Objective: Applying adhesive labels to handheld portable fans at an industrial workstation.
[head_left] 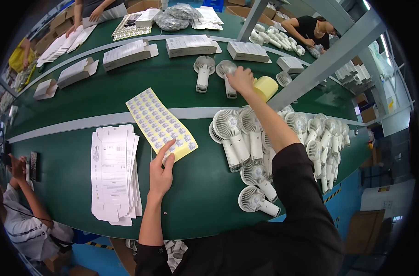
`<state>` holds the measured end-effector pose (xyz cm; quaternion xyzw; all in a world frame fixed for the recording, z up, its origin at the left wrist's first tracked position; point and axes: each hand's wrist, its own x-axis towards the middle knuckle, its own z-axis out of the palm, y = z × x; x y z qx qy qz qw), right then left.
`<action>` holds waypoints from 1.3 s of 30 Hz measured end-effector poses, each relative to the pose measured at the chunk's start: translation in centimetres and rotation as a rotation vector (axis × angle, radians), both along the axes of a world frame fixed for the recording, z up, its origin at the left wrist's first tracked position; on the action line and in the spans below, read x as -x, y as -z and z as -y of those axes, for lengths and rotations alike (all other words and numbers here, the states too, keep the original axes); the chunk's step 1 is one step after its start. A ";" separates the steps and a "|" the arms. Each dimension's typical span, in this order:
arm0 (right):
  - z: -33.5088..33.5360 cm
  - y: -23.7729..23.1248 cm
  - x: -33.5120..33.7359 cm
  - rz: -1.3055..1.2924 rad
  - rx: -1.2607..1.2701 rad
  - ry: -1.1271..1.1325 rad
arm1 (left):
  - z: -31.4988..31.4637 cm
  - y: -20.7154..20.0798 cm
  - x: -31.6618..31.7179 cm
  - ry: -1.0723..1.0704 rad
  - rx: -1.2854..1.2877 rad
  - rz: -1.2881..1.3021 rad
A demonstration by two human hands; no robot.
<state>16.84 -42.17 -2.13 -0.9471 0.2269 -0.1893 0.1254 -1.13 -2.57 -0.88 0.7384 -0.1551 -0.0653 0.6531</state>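
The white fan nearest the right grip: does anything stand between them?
Nothing visible does. The right grip, blurred, overlaps the white fan in the picture; touch is unclear. The yellow roll lies to the grip's right, not between them.

Green work surface [195,193] fills the centre, its edges bowed by the lens. Pale grey strip [80,124] crosses it from 9 toward 3 o'clock. Grey metal post [326,60] slants at 2 o'clock; bright tube light [385,43] beyond. Blue floor [349,188] at 4 o'clock, bearing black-and-yellow tape [332,195]; brown carton [365,232] stands there. Far right rim: dim, detail unclear.
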 end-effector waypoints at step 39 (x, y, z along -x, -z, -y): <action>-17.0 -10.0 24.9 -0.401 -1.966 -0.754 | 3.3 -5.2 2.6 0.331 0.280 -0.439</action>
